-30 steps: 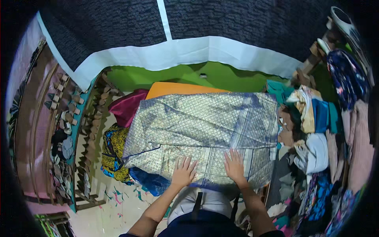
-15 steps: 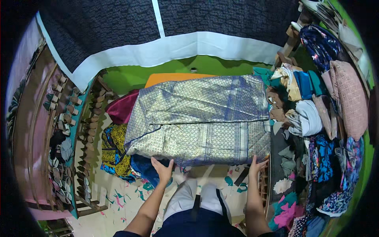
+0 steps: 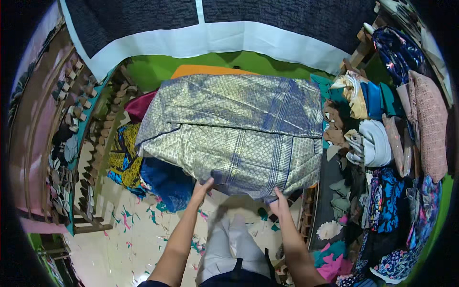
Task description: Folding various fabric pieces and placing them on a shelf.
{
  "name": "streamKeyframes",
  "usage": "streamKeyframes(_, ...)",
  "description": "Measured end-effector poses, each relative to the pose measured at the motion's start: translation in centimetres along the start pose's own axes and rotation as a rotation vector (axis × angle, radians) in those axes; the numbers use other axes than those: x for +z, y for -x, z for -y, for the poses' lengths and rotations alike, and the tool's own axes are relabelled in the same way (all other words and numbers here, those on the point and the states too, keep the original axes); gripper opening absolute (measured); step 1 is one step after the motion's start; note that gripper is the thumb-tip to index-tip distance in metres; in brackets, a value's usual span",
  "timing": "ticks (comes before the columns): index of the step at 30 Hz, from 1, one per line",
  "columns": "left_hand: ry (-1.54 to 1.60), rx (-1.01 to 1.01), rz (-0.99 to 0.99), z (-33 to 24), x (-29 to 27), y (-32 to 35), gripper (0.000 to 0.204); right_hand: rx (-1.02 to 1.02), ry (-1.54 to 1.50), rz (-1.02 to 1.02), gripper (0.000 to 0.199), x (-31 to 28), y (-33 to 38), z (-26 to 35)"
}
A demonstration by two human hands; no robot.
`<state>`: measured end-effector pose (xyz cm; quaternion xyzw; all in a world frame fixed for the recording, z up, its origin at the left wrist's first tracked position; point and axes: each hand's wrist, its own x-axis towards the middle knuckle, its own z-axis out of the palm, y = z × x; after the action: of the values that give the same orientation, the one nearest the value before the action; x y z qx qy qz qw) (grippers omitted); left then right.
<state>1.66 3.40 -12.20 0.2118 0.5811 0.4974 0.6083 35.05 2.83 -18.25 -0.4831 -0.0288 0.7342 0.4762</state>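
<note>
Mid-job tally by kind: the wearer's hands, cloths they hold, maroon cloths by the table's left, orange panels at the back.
Hands: 2 (left hand, right hand)
Gold-and-blue cloth: 1
Maroon cloth: 1
Orange panel: 1
Total: 5

Brocade cloth (image 3: 215, 103): pale gold diamond lattice on blue-purple, striped bands. Curtain (image 3: 143, 24): blackish, white border. Wall (image 3: 148, 71): green. Flat panel (image 3: 205, 70): orange. Shiny fabric (image 3: 139, 106): maroon. Bundle (image 3: 128, 165): yellow-black print, some blue. Trousers (image 3: 215, 258): light grey.

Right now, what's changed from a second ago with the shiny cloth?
The left grip and right grip lay flat on the shiny cloth; they've moved toward the person, taking hold of its near edge. The orange panel still pokes out behind it.
</note>
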Motion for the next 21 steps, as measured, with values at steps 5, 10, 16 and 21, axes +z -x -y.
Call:
streamKeyframes(5, -0.038, 0.072, -0.13, 2.5, -0.7, 4.2, 0.049, 0.238, -0.097, 0.056, 0.02, 3.8, 4.6, -0.5)
streamKeyframes(10, 0.034, 0.151, -0.265, -0.7, -1.0, 8.8, 0.07, 0.228, -0.16, 0.293, 0.017, 7.6, 9.4, 3.3)
streamKeyframes(16, -0.318, 0.442, -0.265, -6.8, 0.4, 10.4, 0.081, 0.203, -0.169, 0.344, 0.019, 11.6, 9.8, 8.7)
streamKeyframes(21, -0.899, 0.782, -0.089, -9.1, 3.5, 8.8, 0.113, 0.119, -0.305, 0.364, 0.019, 19.1, 9.9, 11.7)
